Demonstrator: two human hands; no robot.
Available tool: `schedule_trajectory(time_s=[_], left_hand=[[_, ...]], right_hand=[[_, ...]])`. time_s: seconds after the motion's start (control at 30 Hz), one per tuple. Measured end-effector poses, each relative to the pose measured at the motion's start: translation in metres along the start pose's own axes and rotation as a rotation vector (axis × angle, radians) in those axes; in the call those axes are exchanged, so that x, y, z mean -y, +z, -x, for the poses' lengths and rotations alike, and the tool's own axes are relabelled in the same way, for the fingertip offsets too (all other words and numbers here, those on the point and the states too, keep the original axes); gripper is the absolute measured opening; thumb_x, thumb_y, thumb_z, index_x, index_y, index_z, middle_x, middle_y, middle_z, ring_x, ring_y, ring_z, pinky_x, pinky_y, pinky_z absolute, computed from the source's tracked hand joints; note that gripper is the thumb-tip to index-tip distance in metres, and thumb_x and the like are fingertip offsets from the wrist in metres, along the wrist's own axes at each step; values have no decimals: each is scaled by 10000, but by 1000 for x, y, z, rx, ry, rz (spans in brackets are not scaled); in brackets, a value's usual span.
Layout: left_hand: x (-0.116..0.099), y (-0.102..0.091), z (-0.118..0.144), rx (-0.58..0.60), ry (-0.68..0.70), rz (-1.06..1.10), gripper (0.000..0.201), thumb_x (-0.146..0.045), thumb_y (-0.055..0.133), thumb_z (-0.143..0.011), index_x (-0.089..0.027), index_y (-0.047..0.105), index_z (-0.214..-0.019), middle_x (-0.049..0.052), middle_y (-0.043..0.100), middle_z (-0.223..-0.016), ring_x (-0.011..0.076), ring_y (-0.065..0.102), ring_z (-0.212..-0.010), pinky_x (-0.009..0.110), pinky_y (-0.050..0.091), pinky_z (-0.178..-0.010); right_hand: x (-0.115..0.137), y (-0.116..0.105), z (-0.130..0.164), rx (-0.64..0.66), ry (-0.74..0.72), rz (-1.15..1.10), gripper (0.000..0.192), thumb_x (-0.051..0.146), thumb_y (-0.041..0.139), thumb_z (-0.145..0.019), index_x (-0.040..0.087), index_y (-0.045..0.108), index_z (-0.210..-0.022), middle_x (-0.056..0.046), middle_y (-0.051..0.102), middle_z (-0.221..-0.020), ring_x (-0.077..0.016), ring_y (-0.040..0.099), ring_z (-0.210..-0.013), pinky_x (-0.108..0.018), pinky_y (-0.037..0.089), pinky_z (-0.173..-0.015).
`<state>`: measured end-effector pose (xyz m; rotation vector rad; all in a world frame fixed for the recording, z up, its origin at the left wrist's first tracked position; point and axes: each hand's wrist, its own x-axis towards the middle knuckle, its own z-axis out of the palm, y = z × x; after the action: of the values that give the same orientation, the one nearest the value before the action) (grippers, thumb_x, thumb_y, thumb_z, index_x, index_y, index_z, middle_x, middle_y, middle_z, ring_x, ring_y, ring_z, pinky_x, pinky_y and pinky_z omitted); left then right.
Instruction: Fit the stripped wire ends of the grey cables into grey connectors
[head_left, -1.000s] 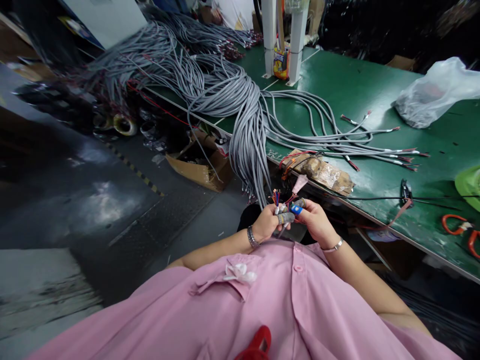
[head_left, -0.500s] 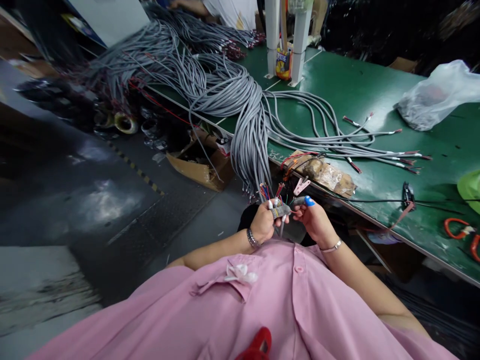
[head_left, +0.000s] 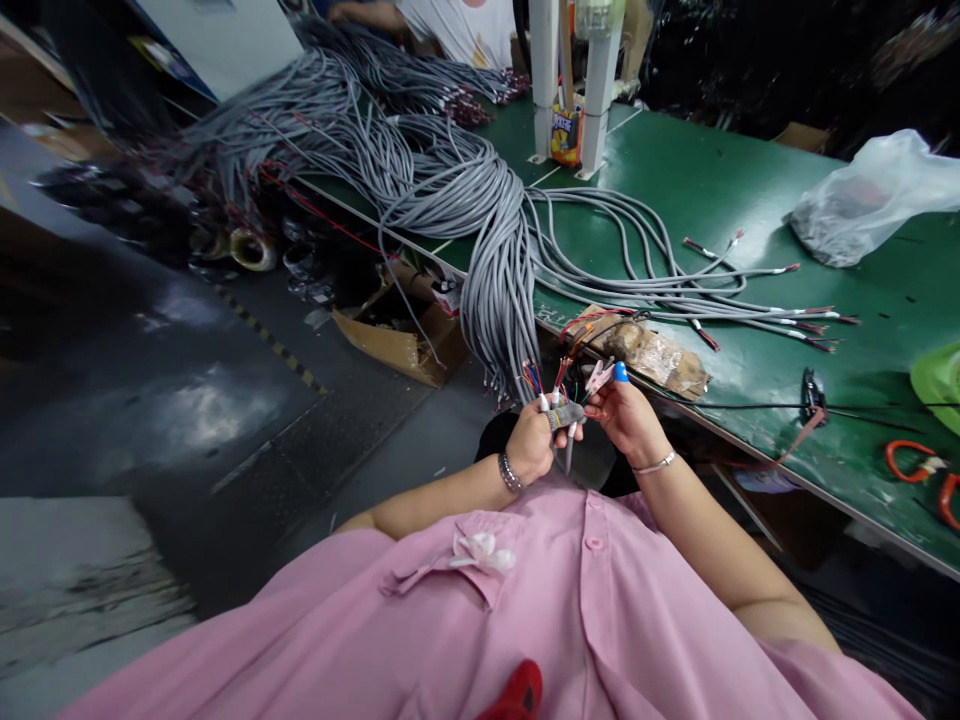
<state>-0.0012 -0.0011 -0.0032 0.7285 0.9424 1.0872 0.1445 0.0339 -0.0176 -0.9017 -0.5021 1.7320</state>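
unreadable print on yellow packet [head_left: 565, 135], behind grey cables [head_left: 487, 250].

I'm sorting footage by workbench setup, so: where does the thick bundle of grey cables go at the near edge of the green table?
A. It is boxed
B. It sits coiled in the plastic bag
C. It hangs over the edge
C: the grey cables drape over the edge of the green table and hang down just above the left hand.

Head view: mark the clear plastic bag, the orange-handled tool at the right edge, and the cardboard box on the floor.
clear plastic bag [head_left: 862, 205], head view, middle of the crumpled film
orange-handled tool [head_left: 911, 462], head view, near handle loop
cardboard box [head_left: 390, 345], head view, front wall
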Motion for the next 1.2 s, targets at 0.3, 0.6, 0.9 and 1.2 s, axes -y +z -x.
schedule_trajectory(time_s=[0.3,0.6,0.9,1.2], left_hand=[[7,-3,-2,-62,42,5,263,-355,711,-674,-128,578,-675,17,612,-534,37,396,-357,205,219,-383],[8,-1,-1,-64,9,-36,312,-393,741,-654,-129,576,-668,10,602,-529,34,396,-357,202,225,-384],[9,-3,-2,-49,64,2,261,-362,706,-685,-135,578,-688,14,616,-539,44,405,-364,209,225,-387],[9,-8,7,-33,84,-17,242,-359,684,-700,-140,583,-687,13,620,-543,53,421,-374,212,229,-388]], right_hand=[[-2,7,-3,-83,-63,-56,349,517,752,-685,192,634,-727,23,585,-628,-93,510,-556,-216,481,-525],[-3,9,-4,-130,-106,-47,345,503,761,-679,198,599,-678,40,545,-587,-88,505,-544,-223,485,-543],[-4,11,-1,-99,-79,-81,367,542,727,-701,196,604,-708,28,565,-613,-94,497,-537,-222,460,-502],[2,3,11,84,128,-51,509,692,588,-729,195,646,-826,-14,660,-795,-105,562,-603,-241,496,-548]])
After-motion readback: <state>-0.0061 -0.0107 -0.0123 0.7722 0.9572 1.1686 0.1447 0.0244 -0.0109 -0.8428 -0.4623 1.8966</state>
